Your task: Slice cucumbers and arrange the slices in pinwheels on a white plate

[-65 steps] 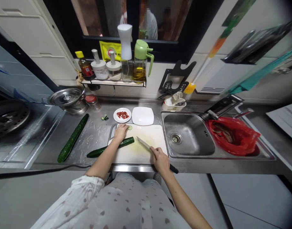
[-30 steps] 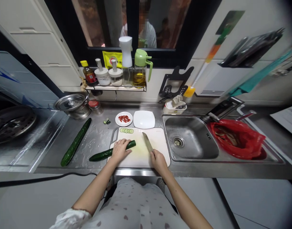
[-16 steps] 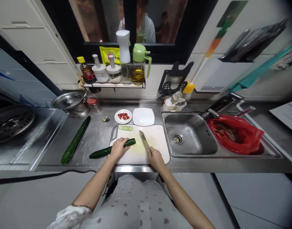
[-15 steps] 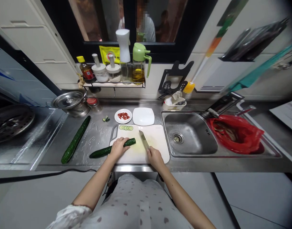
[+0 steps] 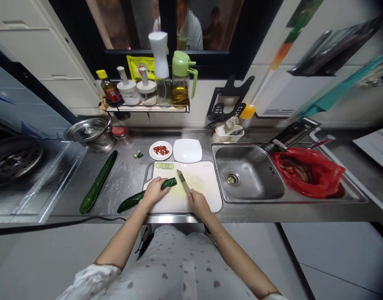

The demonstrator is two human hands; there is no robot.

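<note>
My left hand is closed over a dark green cucumber, which lies slantwise across the left part of the white cutting board. The cut end of the cucumber points right. In my right hand is a kitchen knife, its blade pointing up and left, just right of that cut end. Several cucumber slices lie in a row along the board's top left edge. A second whole cucumber rests on the steel counter to the left.
Behind the board stand a plate of chopped red pieces and a white plate. Cucumber ends lie nearby. To the right are the sink and a red bag. A lidded pot and a jar stand back left.
My right hand has brought the knife left, closer to the cucumber's cut end. My left hand keeps its hold on the cucumber. The view has shifted slightly.
</note>
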